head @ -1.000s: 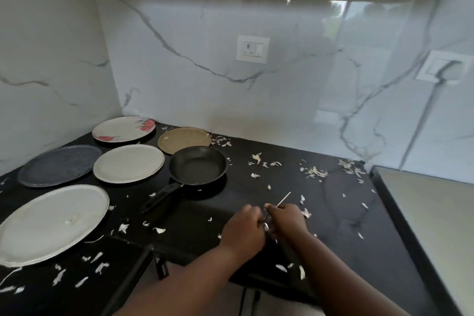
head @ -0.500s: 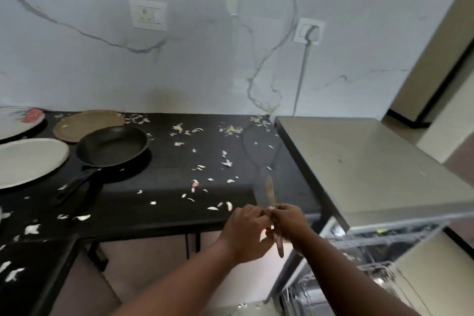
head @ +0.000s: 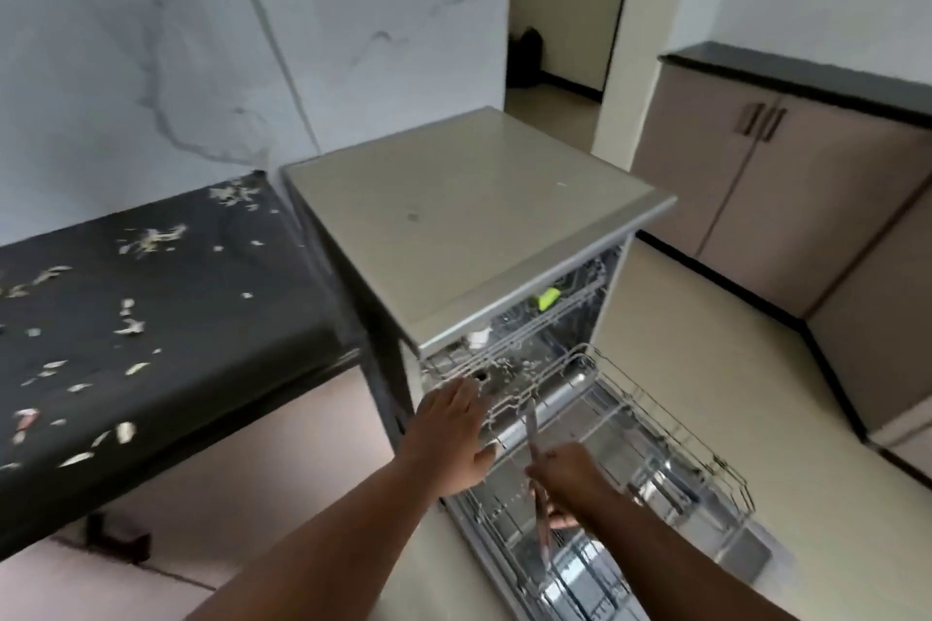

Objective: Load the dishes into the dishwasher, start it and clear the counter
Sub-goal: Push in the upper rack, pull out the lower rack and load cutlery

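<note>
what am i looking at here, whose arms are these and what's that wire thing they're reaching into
This picture comes from a camera worn on a person's head, looking down, so the two bare arms are the wearer's own. The grey box is an open dishwasher with its wire racks pulled out. The left hand lies with fingers straight at the upper rack's edge. The right hand grips a long thin utensil, too blurred to identify, above the lower rack. To the left is a black countertop strewn with pale scraps. Beige cupboards stand behind.
</note>
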Action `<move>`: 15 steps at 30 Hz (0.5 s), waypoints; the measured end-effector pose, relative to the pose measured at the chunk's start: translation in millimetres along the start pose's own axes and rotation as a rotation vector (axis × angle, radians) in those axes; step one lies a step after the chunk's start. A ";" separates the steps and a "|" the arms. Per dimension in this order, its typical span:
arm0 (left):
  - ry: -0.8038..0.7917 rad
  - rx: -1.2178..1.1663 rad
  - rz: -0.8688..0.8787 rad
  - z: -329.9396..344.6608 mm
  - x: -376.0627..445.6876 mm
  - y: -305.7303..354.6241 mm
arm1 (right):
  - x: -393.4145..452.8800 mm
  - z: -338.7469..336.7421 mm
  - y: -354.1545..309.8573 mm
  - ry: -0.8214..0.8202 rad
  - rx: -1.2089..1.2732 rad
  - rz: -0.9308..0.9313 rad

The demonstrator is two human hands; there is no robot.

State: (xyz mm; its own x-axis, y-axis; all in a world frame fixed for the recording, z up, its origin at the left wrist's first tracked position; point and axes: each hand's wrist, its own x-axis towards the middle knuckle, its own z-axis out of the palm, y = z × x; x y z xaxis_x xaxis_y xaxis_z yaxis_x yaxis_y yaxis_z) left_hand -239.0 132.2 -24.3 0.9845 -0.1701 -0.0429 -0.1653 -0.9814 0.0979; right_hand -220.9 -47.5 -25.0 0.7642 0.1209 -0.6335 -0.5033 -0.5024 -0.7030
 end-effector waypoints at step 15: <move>-0.490 -0.015 0.119 187.8 105.7 132.9 | 146.4 -108.9 200.4 0.053 0.081 0.470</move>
State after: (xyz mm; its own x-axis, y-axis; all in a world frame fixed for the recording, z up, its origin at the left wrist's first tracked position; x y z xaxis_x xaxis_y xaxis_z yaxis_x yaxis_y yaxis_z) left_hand -167.9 -33.0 -202.6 0.8151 -0.3063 -0.4918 -0.2707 -0.9518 0.1442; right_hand -165.9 -223.7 -223.4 0.4645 -0.1483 -0.8731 -0.8277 -0.4233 -0.3685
